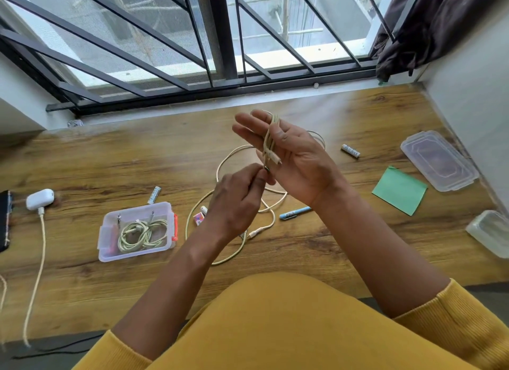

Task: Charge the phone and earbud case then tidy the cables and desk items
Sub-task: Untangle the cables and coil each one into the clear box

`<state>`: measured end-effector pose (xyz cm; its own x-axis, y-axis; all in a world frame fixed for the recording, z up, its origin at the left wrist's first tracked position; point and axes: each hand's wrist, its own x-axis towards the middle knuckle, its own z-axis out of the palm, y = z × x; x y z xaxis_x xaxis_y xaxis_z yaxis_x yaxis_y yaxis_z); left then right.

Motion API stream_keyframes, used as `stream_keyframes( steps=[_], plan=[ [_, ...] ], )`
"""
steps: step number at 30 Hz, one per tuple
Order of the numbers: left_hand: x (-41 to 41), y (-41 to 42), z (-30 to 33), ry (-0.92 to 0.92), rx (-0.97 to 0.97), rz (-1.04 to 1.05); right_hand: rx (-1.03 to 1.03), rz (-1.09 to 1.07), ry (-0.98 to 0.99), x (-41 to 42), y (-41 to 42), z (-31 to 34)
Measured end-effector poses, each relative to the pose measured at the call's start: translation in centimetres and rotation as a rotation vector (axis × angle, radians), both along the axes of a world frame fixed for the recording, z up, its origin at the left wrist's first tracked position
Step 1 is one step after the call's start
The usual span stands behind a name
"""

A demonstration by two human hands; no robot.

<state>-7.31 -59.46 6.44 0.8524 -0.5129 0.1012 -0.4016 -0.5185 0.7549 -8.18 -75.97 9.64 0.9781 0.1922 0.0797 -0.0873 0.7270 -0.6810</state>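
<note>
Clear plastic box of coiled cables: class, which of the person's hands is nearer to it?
Left. The left hand, pinching the beige cable, hovers just right of the clear plastic box; the right hand is farther right and farther back.

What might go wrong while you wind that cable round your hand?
The cable loops lie over the straight fingers of the right hand and might slip off; only the left hand pinches it. The slack on the desk runs beside the blue pen and could drag it along.
</note>
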Motion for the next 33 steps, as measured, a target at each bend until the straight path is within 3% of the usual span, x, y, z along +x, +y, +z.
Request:
stream_keyframes(
  steps=[7, 12, 24, 27, 33],
  plan=[
    [-0.7, 0.1, 1.5, 0.006, 0.112, -0.137, -0.128, -0.276, 0.128, 0.1, -0.1, -0.9],
    [-0.3, 0.5, 3.1, -0.081, 0.153, -0.205, -0.324, -0.358, 0.216, -0.3, 0.3, -1.3],
    [1.5, 2.1, 6.7, -0.214, 0.197, -0.229, -0.613, -0.327, 0.175, -0.8, 1.6, -1.7],
    [2.6, 2.8, 7.1, -0.192, 0.172, -0.196, -0.694, -0.241, 0.195, -1.1, 1.6, -1.8],
    [4.7, 3.9, 6.2, -0.191, 0.161, -0.106, -0.636, 0.01, 0.139, -1.7, 1.6, -1.6]
  ],
)
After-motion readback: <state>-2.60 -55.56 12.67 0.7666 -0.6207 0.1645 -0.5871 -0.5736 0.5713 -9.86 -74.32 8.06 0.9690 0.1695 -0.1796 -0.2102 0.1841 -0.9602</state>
